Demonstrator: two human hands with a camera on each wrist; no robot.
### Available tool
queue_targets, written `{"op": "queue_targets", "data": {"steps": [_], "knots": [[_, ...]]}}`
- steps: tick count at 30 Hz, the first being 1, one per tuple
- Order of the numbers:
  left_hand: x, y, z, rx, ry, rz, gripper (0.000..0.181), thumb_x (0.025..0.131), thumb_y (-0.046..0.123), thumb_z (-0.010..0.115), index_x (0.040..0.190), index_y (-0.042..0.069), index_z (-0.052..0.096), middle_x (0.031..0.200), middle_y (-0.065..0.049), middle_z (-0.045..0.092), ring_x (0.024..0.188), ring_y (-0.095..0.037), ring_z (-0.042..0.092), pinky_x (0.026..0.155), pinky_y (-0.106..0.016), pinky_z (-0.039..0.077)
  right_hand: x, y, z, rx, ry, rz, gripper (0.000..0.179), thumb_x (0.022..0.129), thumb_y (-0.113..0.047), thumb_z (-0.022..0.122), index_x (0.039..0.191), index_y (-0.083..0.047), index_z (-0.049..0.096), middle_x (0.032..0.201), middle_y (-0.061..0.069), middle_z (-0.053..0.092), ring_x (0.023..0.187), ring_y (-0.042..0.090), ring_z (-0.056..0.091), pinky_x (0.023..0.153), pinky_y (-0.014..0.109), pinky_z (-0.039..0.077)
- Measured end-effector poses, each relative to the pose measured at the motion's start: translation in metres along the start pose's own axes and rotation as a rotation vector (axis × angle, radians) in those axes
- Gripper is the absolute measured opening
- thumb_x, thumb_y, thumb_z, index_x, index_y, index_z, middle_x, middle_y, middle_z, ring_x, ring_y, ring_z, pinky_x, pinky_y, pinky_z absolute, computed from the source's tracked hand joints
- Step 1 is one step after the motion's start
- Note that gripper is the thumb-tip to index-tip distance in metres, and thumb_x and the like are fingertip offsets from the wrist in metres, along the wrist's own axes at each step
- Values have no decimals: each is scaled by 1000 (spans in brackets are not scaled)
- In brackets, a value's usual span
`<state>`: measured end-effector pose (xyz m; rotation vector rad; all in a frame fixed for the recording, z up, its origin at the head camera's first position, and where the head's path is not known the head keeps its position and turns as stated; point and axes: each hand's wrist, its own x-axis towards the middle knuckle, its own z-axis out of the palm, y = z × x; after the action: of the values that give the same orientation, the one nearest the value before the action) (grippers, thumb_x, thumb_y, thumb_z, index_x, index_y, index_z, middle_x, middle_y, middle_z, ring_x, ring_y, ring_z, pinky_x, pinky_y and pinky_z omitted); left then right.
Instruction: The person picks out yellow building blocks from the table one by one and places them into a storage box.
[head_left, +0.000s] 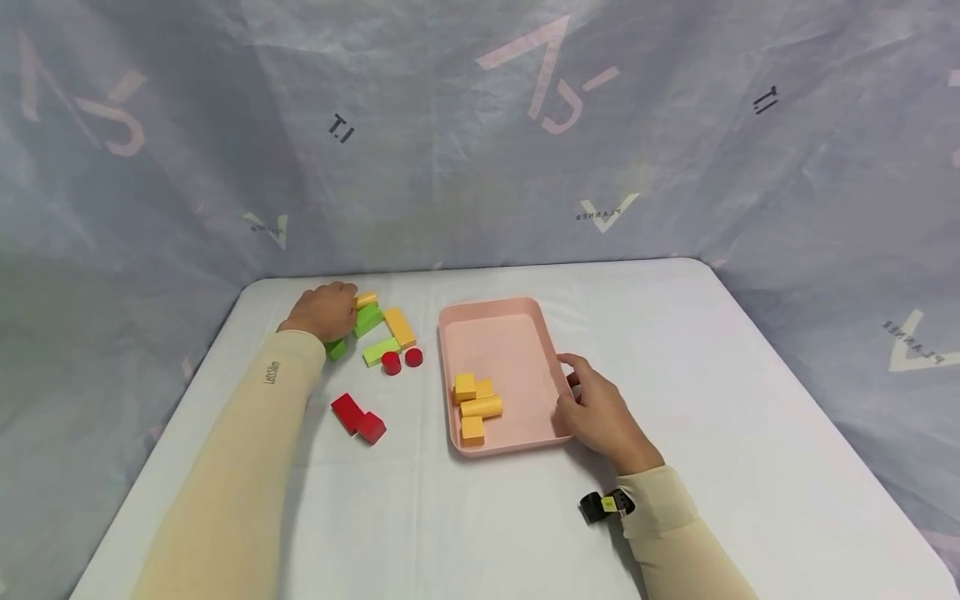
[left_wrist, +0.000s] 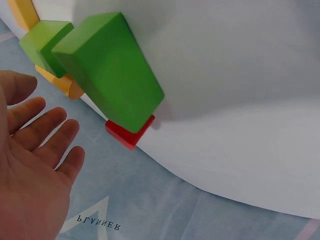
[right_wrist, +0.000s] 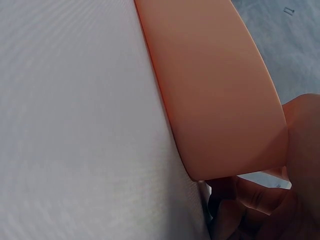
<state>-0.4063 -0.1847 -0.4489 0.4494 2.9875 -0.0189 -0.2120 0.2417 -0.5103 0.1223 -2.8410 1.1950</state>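
At the far left of the table my left hand (head_left: pixel 322 312) reaches over the toy blocks, fingers loosely extended and holding nothing. Just past its fingertips lies a yellow block (head_left: pixel 366 299), beside a green block (head_left: pixel 368 319). Another green block (head_left: pixel 335 348) shows partly from under the hand. In the left wrist view a tall green block (left_wrist: pixel 107 70) stands in front of a red block (left_wrist: pixel 129 134). My right hand (head_left: pixel 600 412) grips the right side of a pink tray (head_left: pixel 517 350), thumb at the rim. Several yellow blocks (head_left: pixel 482 407) are inside the tray, at its near left.
Two red blocks (head_left: pixel 358 418) lie nearer me on the left. Between the left hand and the tray are two small red cylinders (head_left: pixel 391 363), a light green block (head_left: pixel 382 351) and a flat yellow block (head_left: pixel 400 327). Printed grey fabric (head_left: pixel 435 167) hangs behind the white table (head_left: pixel 480 533).
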Motion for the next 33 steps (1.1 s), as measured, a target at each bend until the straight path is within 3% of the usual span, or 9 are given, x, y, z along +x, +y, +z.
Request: {"op": "queue_targets", "data": {"steps": [8, 16, 24, 33], "knots": [[4, 2, 3, -51, -59, -61, 52, 107, 17, 47, 153, -4, 37, 146, -25, 51, 129, -40, 54, 111, -60, 41, 0, -3, 1, 0, 2, -12, 62, 95, -12, 54, 155, -17, 41, 111, 5, 66, 78, 15, 64, 69, 34, 51], [7, 3, 6, -77, -57, -69, 37, 106, 13, 49, 141, 0, 50, 129, -21, 60, 109, -35, 58, 104, -58, 47, 0, -4, 0, -5, 9, -11, 62, 94, -12, 54, 155, -17, 41, 109, 5, 66, 77, 15, 63, 70, 34, 51], [13, 2, 11, -130, -81, -98, 36, 107, 13, 49, 141, 3, 49, 118, -16, 61, 101, -32, 56, 93, -51, 49, 0, -3, 0, -2, 8, -6, 62, 94, -12, 53, 154, -17, 41, 110, 5, 67, 77, 15, 63, 70, 34, 51], [13, 7, 7, -105, -40, -73, 35, 104, 8, 52, 138, 2, 52, 115, -18, 60, 98, -32, 55, 91, -51, 50, 0, -3, -1, -1, 8, -4, 61, 94, -12, 53, 154, -17, 41, 110, 5, 67, 78, 15, 64, 70, 34, 51]]}}
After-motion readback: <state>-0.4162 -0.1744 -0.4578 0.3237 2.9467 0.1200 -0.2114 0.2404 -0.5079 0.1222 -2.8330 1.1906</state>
